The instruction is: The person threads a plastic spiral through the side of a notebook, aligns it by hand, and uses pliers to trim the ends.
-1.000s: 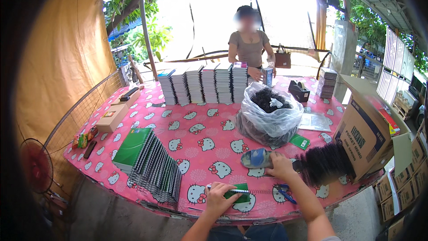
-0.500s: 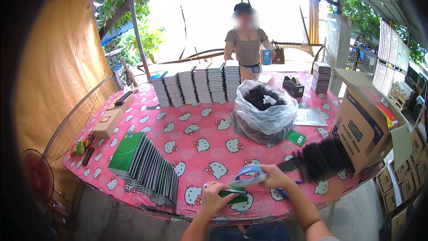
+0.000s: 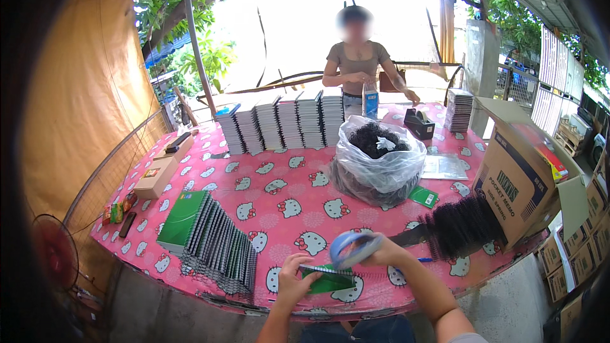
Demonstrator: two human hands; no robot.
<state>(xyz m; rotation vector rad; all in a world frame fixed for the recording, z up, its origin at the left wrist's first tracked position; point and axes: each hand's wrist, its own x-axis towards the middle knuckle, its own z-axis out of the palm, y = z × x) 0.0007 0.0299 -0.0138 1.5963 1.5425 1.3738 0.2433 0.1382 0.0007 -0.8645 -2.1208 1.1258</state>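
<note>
A small green-covered notebook (image 3: 333, 281) is pinched in my left hand (image 3: 296, 281), thumb on its cover, its edge turned up. From its right end a thin dark spiral wire (image 3: 376, 274) stretches to the right, under my right forearm. My right hand (image 3: 383, 251) grips a blue-grey, ring-shaped thing (image 3: 353, 251) just above the notebook; motion blur hides its exact kind. To the left stands a leaning stack of green spiral notebooks (image 3: 206, 241). A heap of black spiral coils (image 3: 460, 228) lies to the right, beside the cardboard box.
An open cardboard box (image 3: 518, 181) stands at the right. A plastic bag of black coils (image 3: 380, 165) sits mid-table, a tape dispenser (image 3: 419, 124) behind it. Several tall notebook stacks (image 3: 279, 121) line the far edge. Across the table a person (image 3: 358, 63) handles a blue-and-white pack (image 3: 370, 100).
My right hand has tilted the ring-shaped thing and shifted it slightly left. My left hand has moved slightly left and turned the notebook. The person opposite has lowered the blue pack to the table.
</note>
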